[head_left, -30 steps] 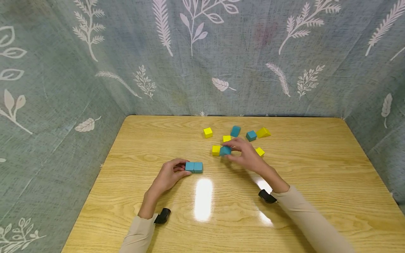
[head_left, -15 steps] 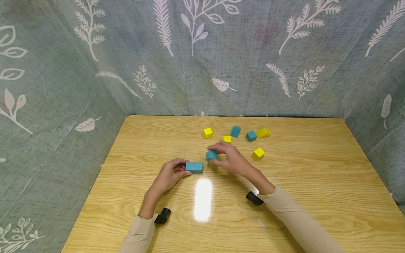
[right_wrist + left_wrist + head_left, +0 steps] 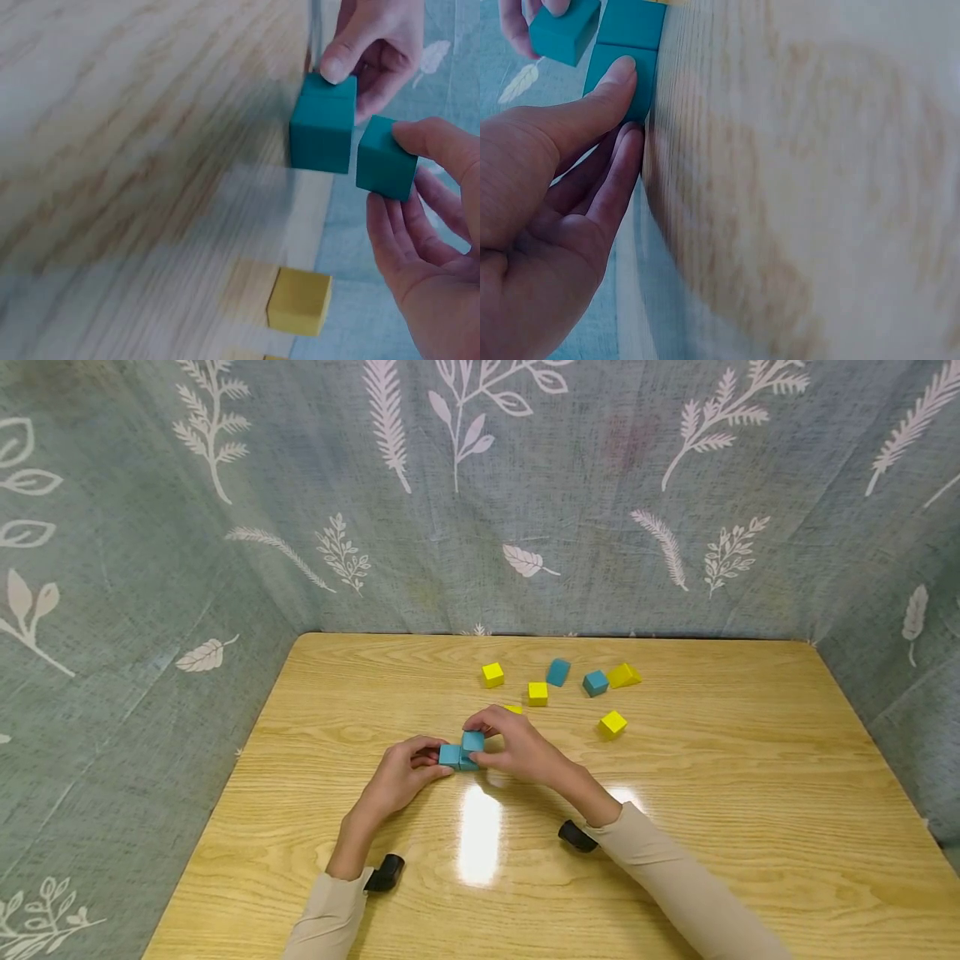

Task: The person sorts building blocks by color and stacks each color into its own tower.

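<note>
Two blue cubes stand side by side on the wooden table [image 3: 360,693], touching each other. My left hand [image 3: 399,777] grips the left blue cube [image 3: 449,755] between thumb and fingers. A third, raised blue cube [image 3: 472,742] is pinched by my right hand [image 3: 525,750] over the right blue cube [image 3: 321,142] of the pair. In the right wrist view a narrow gap shows between the raised cube and the pair. The left wrist view has my left thumb lying on the near cube's side, with my right fingertips on the raised cube at the top.
Behind the hands lie yellow cubes, one [image 3: 492,675] farther left, one [image 3: 537,694] in the middle and one [image 3: 612,724] to the right. Another yellow cube [image 3: 300,301] is partly covered by my right hand in the head view. A blue block [image 3: 558,672], a blue cube [image 3: 596,683] and a yellow wedge [image 3: 624,675] lie farther back.
My right hand has carried the third blue cube leftward and toward me, from beside the yellow cube to above the pair. My left hand has stayed still on its cube.
</note>
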`<state>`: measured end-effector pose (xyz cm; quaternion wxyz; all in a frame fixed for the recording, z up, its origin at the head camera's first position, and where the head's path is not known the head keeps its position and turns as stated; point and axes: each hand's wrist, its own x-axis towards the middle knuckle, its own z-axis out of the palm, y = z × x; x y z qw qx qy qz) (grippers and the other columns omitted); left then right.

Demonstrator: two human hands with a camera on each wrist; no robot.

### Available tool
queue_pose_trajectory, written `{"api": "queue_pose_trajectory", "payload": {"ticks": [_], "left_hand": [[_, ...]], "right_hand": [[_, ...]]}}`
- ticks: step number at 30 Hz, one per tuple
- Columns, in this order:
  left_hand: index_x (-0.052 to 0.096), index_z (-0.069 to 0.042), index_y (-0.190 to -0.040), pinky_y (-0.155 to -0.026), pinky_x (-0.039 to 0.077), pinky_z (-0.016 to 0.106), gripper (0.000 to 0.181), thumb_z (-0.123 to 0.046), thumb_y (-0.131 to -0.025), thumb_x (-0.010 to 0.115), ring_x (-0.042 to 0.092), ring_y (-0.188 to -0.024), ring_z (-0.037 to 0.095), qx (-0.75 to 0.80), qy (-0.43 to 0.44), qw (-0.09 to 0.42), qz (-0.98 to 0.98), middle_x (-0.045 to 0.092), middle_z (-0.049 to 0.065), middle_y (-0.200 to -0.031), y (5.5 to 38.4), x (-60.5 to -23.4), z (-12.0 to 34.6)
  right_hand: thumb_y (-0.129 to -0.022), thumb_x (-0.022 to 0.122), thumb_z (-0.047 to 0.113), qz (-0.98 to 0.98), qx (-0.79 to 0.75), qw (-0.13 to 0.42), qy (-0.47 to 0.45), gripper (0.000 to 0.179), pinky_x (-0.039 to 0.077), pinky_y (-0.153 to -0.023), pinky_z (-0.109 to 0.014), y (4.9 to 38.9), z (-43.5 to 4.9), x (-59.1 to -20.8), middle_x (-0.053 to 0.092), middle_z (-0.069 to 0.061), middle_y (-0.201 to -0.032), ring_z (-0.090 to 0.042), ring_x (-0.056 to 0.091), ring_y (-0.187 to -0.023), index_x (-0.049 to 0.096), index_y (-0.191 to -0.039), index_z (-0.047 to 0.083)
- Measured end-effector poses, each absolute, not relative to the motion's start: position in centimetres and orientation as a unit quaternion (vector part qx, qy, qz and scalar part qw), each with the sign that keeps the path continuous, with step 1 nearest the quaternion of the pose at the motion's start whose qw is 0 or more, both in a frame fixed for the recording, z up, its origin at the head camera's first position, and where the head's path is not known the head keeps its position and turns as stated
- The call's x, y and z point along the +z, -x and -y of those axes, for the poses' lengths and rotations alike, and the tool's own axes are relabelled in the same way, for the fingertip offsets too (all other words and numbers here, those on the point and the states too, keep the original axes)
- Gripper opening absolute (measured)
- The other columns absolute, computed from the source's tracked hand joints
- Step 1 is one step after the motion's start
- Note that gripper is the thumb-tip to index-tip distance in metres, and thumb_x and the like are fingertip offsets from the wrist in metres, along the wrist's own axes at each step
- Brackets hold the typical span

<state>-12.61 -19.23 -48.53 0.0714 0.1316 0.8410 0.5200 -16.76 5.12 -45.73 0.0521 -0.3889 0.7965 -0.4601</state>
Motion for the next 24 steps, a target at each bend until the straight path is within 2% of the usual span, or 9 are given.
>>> {"api": "queue_pose_trajectory", "payload": {"ticks": [8,24], "left_hand": [[0.066,0.009,-0.123,-0.09,0.059,0.029,0.037,0.002,-0.089,0.078,0.067,-0.103,0.029,0.517,-0.132,0.073,-0.842,0.068,0.018,-0.113,12.5,-48.5,19.3],[0.065,0.009,-0.124,-0.09,0.059,0.03,0.037,0.003,-0.089,0.077,0.068,-0.103,0.029,0.517,-0.147,0.073,-0.84,0.068,0.018,-0.113,12.5,-48.5,19.3]], "right_hand": [[-0.094,0.076,0.005,-0.796,-0.457,0.068,0.39,0.035,0.057,-0.096,-0.037,16.7,-4.1,-46.1,0.063,-0.014,-0.12,-0.026,0.063,-0.109,0.064,-0.126,-0.005],[-0.095,0.076,0.009,-0.783,-0.474,0.096,0.39,0.037,0.055,-0.097,-0.032,16.7,-2.8,-46.3,0.061,-0.013,-0.12,-0.025,0.061,-0.11,0.064,-0.128,-0.002]]}}
